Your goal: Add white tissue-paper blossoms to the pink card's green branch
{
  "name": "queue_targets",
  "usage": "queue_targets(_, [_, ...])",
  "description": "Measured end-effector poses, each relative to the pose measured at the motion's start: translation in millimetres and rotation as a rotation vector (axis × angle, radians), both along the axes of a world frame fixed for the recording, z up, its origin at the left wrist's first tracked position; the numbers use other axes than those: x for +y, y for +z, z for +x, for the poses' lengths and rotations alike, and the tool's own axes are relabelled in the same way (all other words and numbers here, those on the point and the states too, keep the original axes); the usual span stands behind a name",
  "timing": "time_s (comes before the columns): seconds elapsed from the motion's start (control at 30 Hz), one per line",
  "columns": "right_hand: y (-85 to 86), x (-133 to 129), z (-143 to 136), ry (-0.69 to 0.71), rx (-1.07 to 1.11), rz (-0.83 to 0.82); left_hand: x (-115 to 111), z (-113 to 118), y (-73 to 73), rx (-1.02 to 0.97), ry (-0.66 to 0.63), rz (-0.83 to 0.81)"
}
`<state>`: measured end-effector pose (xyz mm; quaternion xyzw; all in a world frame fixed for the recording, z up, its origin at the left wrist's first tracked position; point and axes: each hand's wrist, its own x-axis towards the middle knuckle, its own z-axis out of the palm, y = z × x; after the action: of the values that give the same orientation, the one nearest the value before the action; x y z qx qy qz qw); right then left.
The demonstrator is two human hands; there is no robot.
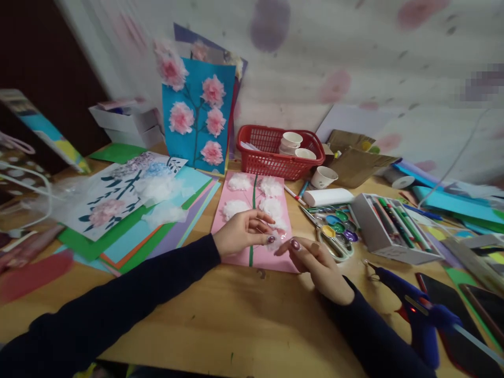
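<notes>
A small, thin, white, see-through piece of tissue point(277, 240) is held between my two hands above a pink sheet of paper point(232, 252). My left hand point(244, 233) pinches its left side between thumb and fingers. From the right, the bent fingers of my right hand point(321, 262) close on its other edge; their exact grip is partly blurred. Fluffy white tissue flowers point(271, 186) lie on the pink sheet, around a dark green stem line point(254, 194). My left hand hides part of the sheet's middle.
A blue glue gun point(413, 310) with a lit red light lies at right, beside a dark phone point(444, 315). Scissors point(334, 247), paints point(334, 220) and a box of markers point(397, 231) are nearer. Behind stand a red basket point(268, 163) and a blue flower picture point(197, 142). Coloured papers point(129, 247) spread left.
</notes>
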<state>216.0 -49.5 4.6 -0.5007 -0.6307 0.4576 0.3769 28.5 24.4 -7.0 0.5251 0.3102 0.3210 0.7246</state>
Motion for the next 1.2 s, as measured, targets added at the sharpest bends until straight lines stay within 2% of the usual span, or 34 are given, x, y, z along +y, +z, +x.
queue_targets(0.23, [-11.1,-5.0,5.9,-0.064,0.007,0.000,-3.6,2.0,-0.8,-0.055,0.015,-0.098])
queue_targets(0.3, [-8.2,-4.1,7.9,-0.136,0.050,0.079,-3.7,2.4,-1.0,-0.044,0.032,-0.100])
queue_targets(0.4, [-2.2,-0.6,10.8,-0.318,0.116,0.198,-3.3,3.2,-2.7,-0.044,0.055,-0.116])
queue_targets(0.5, [-2.0,2.7,10.5,-0.419,0.174,0.105,-4.5,4.6,-5.1,-0.070,0.049,-0.146])
queue_targets(0.6, [-7.3,3.4,8.1,-0.379,0.222,0.037,-7.8,6.3,-6.3,-0.052,0.027,-0.140])
queue_targets(0.8, [-14.0,2.1,8.3,-0.347,0.210,0.059,-12.2,8.4,-5.1,0.036,-0.022,-0.098])
queue_targets(1.0, [-15.6,2.7,10.6,-0.349,0.180,0.078,-13.2,8.1,-8.0,0.015,-0.089,-0.088])
queue_targets(1.2, [-15.9,6.1,10.0,-0.342,0.179,0.084,-11.8,5.7,-7.0,0.029,-0.087,-0.057])
